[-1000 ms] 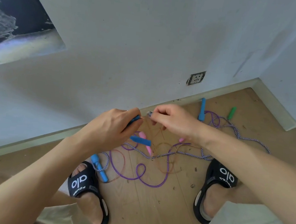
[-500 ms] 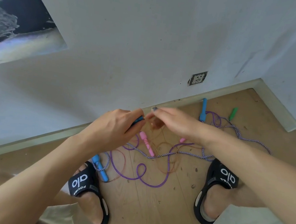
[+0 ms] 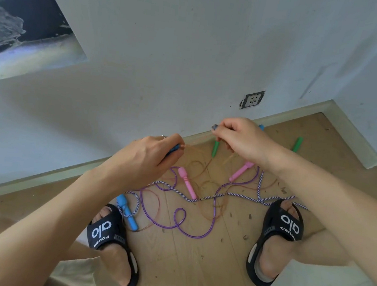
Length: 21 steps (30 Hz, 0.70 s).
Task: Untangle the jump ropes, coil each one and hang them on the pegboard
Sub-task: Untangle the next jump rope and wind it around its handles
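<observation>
Tangled jump ropes lie on the wooden floor between my feet: a purple rope [image 3: 176, 222], a purple-and-white braided rope [image 3: 242, 195] and a thin brownish clear rope [image 3: 203, 167]. My left hand [image 3: 151, 160] grips a blue handle [image 3: 173, 149], and the thin rope runs out of its tip. Up and to the right, my right hand [image 3: 240, 139] pinches that thin rope. On the floor lie two pink handles [image 3: 187, 185] [image 3: 241, 171], a light blue handle [image 3: 128, 212] and two green handles [image 3: 215, 149] [image 3: 297, 144].
A white wall with a power socket [image 3: 252, 100] and a skirting board stands just behind the ropes. My feet in black sandals [image 3: 113, 241] [image 3: 277, 241] flank the tangle. The wall turns a corner at the right. No pegboard is in view.
My right hand has moved up and to the right, away from my left hand, drawing the thin rope out between them. A green handle and a second pink handle now show beneath it.
</observation>
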Tool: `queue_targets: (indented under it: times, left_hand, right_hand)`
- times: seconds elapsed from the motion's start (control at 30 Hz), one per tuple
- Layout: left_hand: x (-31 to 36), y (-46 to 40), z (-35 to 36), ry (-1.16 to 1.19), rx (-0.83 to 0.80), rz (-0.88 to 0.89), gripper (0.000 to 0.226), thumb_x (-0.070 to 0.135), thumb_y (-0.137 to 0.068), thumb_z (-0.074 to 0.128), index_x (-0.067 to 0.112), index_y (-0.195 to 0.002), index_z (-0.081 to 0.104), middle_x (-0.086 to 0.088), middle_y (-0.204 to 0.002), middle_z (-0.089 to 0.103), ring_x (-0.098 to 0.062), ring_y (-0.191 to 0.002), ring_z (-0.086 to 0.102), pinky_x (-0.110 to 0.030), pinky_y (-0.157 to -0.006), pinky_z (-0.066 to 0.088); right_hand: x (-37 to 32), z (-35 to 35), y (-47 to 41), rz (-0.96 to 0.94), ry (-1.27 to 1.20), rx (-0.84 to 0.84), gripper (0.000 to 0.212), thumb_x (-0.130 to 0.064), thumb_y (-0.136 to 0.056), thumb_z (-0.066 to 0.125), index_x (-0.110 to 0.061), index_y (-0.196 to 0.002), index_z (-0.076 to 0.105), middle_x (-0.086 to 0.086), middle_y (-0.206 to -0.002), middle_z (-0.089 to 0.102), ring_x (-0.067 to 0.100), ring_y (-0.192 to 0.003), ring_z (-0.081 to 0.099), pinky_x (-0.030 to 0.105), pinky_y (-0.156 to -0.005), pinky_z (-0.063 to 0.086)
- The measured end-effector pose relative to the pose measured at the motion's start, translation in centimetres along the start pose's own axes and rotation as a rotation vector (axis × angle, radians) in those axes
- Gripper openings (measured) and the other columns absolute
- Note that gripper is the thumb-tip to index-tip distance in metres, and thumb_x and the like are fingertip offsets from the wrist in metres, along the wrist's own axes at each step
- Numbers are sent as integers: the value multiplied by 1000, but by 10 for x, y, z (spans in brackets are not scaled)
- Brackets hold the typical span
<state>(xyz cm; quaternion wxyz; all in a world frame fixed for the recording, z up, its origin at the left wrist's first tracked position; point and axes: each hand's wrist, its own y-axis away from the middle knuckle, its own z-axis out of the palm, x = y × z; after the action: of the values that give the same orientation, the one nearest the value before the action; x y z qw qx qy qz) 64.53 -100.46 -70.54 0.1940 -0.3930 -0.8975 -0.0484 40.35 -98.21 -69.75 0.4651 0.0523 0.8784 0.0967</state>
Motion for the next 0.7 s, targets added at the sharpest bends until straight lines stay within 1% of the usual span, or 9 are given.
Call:
queue_targets:
  times: [0.1,0.2,0.27,0.3,0.37,0.43,0.5,0.6,0.7]
  left_hand:
    - [-2,0,3,15,-21,25,26,38,-104,39,18,-106,55,4,-76,56,-21,-64,54,-42,-62,48]
    - [2,-3,6,35,-29,102,30,36,-104,37,13,-107,56,2,-83,58,-21,-68,55,-40,-65,48]
    - [6,-3,7,52,-37,140,30,35,-103,37,12,-109,55,1,-88,58,-21,-71,55,-39,-67,47]
    - [7,-3,7,57,-34,148,30,34,-103,37,11,-108,55,1,-89,56,-21,-71,54,-39,-66,47]
    - [7,-2,7,43,-23,151,26,32,-102,40,11,-106,54,2,-89,52,-20,-70,51,-39,-66,46]
    - [7,-2,6,35,-19,135,20,31,-100,45,13,-105,53,3,-89,52,-18,-70,50,-38,-65,45]
    - [9,-1,3,49,-13,110,19,34,-98,48,16,-104,52,4,-84,52,-17,-66,48,-36,-61,43]
    - [12,1,2,16,-16,56,25,45,-95,48,21,-102,47,7,-74,52,-21,-60,47,-35,-52,41]
    - [10,1,3,-93,-5,22,26,47,-92,53,24,-101,45,10,-70,49,-20,-57,46,-24,-47,31]
  right_hand:
    - [-3,5,6,-10,4,-136,24,-35,-101,51,-19,-106,69,-7,-103,71,8,-102,63,33,-99,47]
    - [-17,14,20,-7,-133,-306,38,-44,-104,41,-21,-119,67,-13,-117,68,-10,-106,58,19,-94,46]
    - [-16,22,22,-40,-144,-316,43,-48,-103,39,-15,-110,66,-6,-102,71,1,-90,66,21,-89,49]
    - [-16,24,23,-36,-123,-303,43,-47,-103,40,-12,-101,64,-2,-88,68,5,-74,67,21,-79,51]
    - [-16,25,23,-11,-85,-275,37,-46,-102,45,-15,-88,60,-1,-71,56,6,-50,54,24,-58,46]
    - [-15,24,21,-29,-39,-247,33,-48,-98,52,-21,-83,64,-7,-61,47,6,-46,40,24,-50,35]
    - [-17,21,20,-59,-50,-231,30,-45,-97,57,-21,-81,67,-14,-51,38,3,-42,33,16,-44,27]
    - [-19,18,20,-61,-55,-241,26,-36,-96,61,-17,-79,68,-14,-49,35,3,-40,33,13,-43,24]
    - [-19,10,19,-62,-83,-263,22,-26,-94,65,-7,-85,69,-14,-48,33,4,-42,30,14,-43,24]
